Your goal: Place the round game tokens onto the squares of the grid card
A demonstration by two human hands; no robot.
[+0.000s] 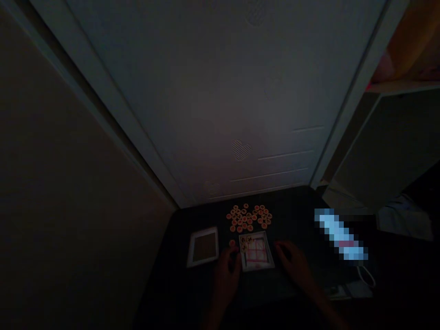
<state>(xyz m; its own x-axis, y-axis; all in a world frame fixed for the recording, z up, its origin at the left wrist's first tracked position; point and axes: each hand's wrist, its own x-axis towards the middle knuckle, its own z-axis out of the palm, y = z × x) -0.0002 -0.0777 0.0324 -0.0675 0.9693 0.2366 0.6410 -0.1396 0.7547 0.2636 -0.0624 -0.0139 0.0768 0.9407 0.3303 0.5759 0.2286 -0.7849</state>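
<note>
My left hand (228, 263) is at the left wall of a small white square box (271, 259), its thumb and fingers curled together. Whether a piece is between them is too dark to tell. One round piece (232, 243) lies just beyond those fingertips. Inside the box, a few round wooden pieces (244, 248) sit in the far left corner, over a floor with pink lines. My right hand (292, 259) rests by the box's right side, fingers loosely bent and apart, with nothing visible in it.
Many round, dark-marked pieces (244, 220) lie spread behind the box on the dark tabletop (292, 215). A white-framed square lid or tray (189, 256) is to the left. A pixelated bright object (342, 236) is at right. A white panel (220, 105) with a heart relief rises behind.
</note>
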